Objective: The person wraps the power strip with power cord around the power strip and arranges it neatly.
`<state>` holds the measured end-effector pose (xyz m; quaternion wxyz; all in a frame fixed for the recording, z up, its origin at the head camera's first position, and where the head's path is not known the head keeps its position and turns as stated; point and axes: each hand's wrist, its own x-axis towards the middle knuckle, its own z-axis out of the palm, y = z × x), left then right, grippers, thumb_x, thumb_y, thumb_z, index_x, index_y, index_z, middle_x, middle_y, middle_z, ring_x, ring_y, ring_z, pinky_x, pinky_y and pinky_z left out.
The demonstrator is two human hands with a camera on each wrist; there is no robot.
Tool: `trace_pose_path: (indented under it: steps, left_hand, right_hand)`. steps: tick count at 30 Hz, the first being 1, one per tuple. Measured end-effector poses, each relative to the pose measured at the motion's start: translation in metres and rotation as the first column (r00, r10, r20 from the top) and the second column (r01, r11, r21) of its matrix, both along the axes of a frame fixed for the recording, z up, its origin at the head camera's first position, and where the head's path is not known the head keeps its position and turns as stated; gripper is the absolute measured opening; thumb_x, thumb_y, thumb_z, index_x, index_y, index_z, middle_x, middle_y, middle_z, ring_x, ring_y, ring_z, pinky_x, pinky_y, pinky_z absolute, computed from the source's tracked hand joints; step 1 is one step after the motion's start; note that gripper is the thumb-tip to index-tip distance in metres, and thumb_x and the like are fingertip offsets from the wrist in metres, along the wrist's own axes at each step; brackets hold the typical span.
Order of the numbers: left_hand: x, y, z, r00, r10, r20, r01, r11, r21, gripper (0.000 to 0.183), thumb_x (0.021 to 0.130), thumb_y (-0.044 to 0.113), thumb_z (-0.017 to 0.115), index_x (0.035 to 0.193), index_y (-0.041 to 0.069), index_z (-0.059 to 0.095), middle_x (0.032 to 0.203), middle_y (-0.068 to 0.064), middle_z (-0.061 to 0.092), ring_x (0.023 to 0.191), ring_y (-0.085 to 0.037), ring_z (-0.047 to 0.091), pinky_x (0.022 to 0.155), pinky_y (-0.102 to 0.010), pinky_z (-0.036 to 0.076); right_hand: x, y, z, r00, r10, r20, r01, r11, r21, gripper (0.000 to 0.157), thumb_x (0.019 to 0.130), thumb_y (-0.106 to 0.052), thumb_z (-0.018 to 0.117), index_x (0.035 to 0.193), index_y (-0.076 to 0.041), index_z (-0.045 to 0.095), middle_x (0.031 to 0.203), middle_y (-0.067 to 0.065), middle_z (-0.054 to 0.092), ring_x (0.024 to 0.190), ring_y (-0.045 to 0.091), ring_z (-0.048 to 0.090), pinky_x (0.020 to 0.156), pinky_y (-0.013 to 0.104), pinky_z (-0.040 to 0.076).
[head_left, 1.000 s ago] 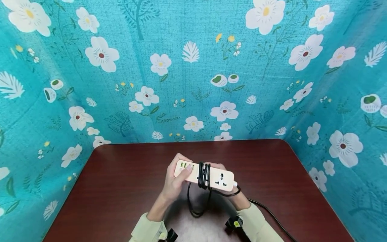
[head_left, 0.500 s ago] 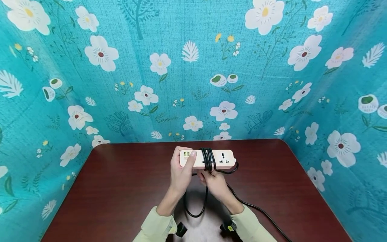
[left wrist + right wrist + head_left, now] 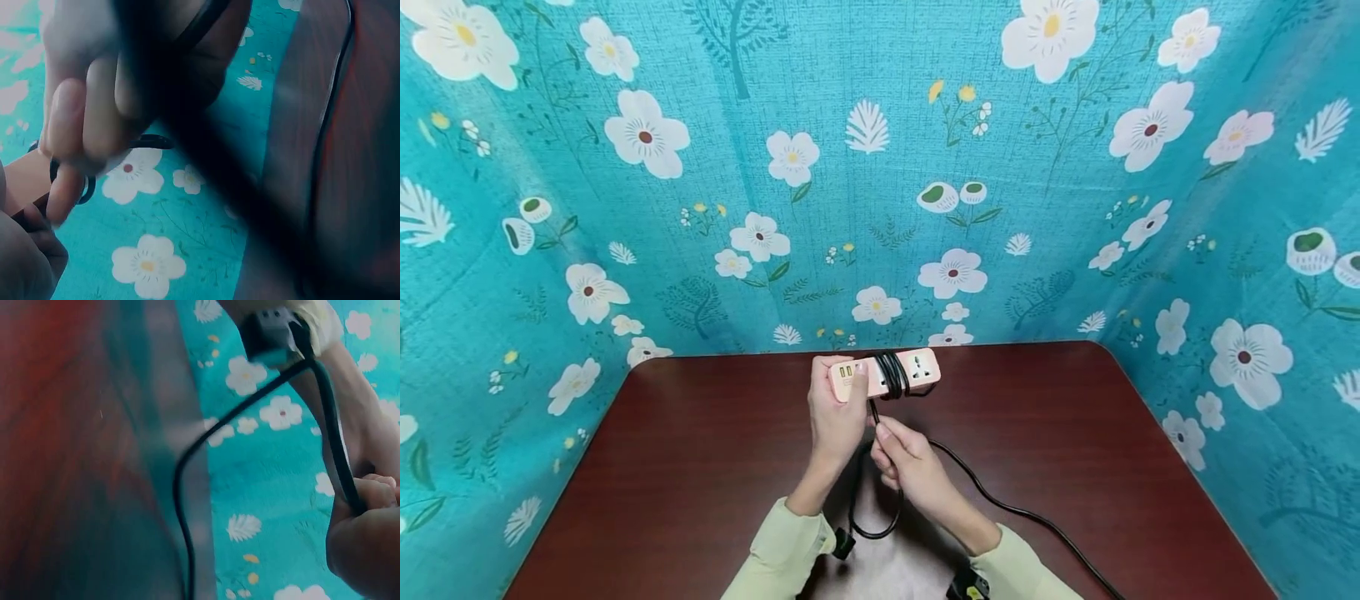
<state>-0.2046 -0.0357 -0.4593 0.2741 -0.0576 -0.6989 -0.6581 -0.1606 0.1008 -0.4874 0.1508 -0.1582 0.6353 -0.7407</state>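
In the head view a pale power strip (image 3: pixel 922 367) is held up over the table, tilted with its right end higher. My left hand (image 3: pixel 835 423) grips its left end, thumb across the top beside the USB ports. Several turns of black cord (image 3: pixel 892 375) are wound around the strip's middle. Just below it, my right hand (image 3: pixel 913 462) pinches the cord between thumb and curled fingers. A loop of cord (image 3: pixel 874 535) hangs between the forearms. From the right wrist, the taut cord (image 3: pixel 334 425) runs into the right hand (image 3: pixel 369 550). Fingers partly hide the strip in the left wrist view.
The dark red-brown table (image 3: pixel 700 450) lies under both hands. A long stretch of cord (image 3: pixel 1000 502) trails toward its front right edge. Blue floral cloth (image 3: pixel 820 250) hangs behind and at both sides. Black wrist cameras sit at both sleeves.
The strip has moved up and left with my left hand and has tilted. My right hand has come from behind the strip to below it and now pinches the cord.
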Motion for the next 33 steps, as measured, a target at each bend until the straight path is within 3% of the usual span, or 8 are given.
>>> trace_pose_path:
  steps: [3, 8, 11, 16, 18, 29, 33]
  left_hand:
    - [-0.002, -0.008, -0.002, 1.000, -0.002, 0.002, 0.002, 0.999, -0.033, 0.023, 0.100, 0.019, 0.071, 0.115, 0.006, 0.058, 0.084, -0.014, 0.067, 0.061, -0.008, 0.062, 0.048, -0.025, 0.051]
    - [-0.003, -0.013, -0.001, 1.000, 0.002, -0.014, -0.004, 0.996, -0.084, 0.025, 0.099, 0.021, 0.073, 0.115, 0.007, 0.059, 0.085, -0.013, 0.069, 0.065, -0.008, 0.063, 0.052, -0.025, 0.051]
    - [-0.003, -0.015, 0.000, 0.997, 0.027, -0.072, -0.038, 0.987, -0.157, 0.027, 0.098, 0.023, 0.074, 0.114, 0.006, 0.060, 0.082, -0.012, 0.069, 0.062, -0.009, 0.061, 0.050, -0.023, 0.049]
    - [-0.004, -0.020, -0.006, 0.974, 0.044, -0.221, -0.116, 0.939, -0.325, 0.028, 0.094, 0.018, 0.076, 0.112, 0.004, 0.060, 0.078, -0.012, 0.070, 0.058, -0.012, 0.062, 0.048, -0.019, 0.046]
    - [-0.004, -0.023, -0.007, 0.968, 0.034, -0.249, -0.127, 0.920, -0.370, 0.028, 0.094, 0.017, 0.077, 0.112, 0.003, 0.060, 0.081, -0.012, 0.071, 0.060, -0.014, 0.064, 0.049, -0.018, 0.047]
    - [-0.005, -0.041, -0.016, 0.956, 0.040, -0.290, -0.183, 0.855, -0.486, 0.033, 0.091, 0.014, 0.078, 0.113, 0.001, 0.059, 0.088, -0.013, 0.072, 0.062, -0.017, 0.065, 0.049, -0.020, 0.049]
    - [-0.007, -0.044, -0.017, 0.952, 0.046, -0.302, -0.197, 0.847, -0.493, 0.034, 0.090, 0.013, 0.079, 0.114, 0.001, 0.059, 0.088, -0.014, 0.071, 0.061, -0.017, 0.064, 0.048, -0.020, 0.048]
  right_hand:
    - [-0.001, 0.003, 0.001, 1.000, -0.015, -0.018, 0.016, 1.000, 0.023, 0.042, 0.115, -0.030, 0.039, 0.135, 0.004, 0.053, 0.069, -0.004, 0.037, 0.051, 0.004, 0.029, 0.047, 0.020, 0.027]
    - [-0.005, 0.011, 0.007, 0.998, -0.052, -0.033, 0.055, 0.993, 0.101, 0.036, 0.113, -0.030, 0.047, 0.127, 0.000, 0.062, 0.066, -0.005, 0.036, 0.050, 0.005, 0.027, 0.047, 0.021, 0.027]
    - [-0.006, 0.011, 0.011, 0.998, -0.059, 0.008, 0.057, 0.992, 0.115, 0.032, 0.112, -0.031, 0.050, 0.121, -0.003, 0.064, 0.063, -0.006, 0.033, 0.049, 0.006, 0.026, 0.047, 0.022, 0.026]
    - [-0.009, 0.015, 0.013, 0.997, 0.017, 0.075, -0.024, 0.995, 0.093, 0.031, 0.112, -0.030, 0.049, 0.110, 0.000, 0.058, 0.062, -0.007, 0.030, 0.050, 0.006, 0.024, 0.048, 0.024, 0.023]
    - [-0.010, 0.020, 0.014, 0.995, 0.056, 0.084, -0.065, 0.993, 0.102, 0.029, 0.113, -0.028, 0.048, 0.107, 0.000, 0.056, 0.062, -0.007, 0.030, 0.050, 0.006, 0.024, 0.048, 0.024, 0.023]
    - [-0.017, 0.041, 0.016, 0.972, 0.167, 0.167, -0.205, 0.947, 0.249, 0.026, 0.111, -0.026, 0.051, 0.098, -0.004, 0.058, 0.070, -0.004, 0.037, 0.053, 0.011, 0.030, 0.049, 0.022, 0.028]
    - [-0.020, 0.053, 0.016, 0.951, 0.219, 0.219, -0.262, 0.946, 0.190, 0.023, 0.110, -0.026, 0.053, 0.101, -0.006, 0.059, 0.071, -0.005, 0.040, 0.051, 0.007, 0.033, 0.047, 0.021, 0.034]
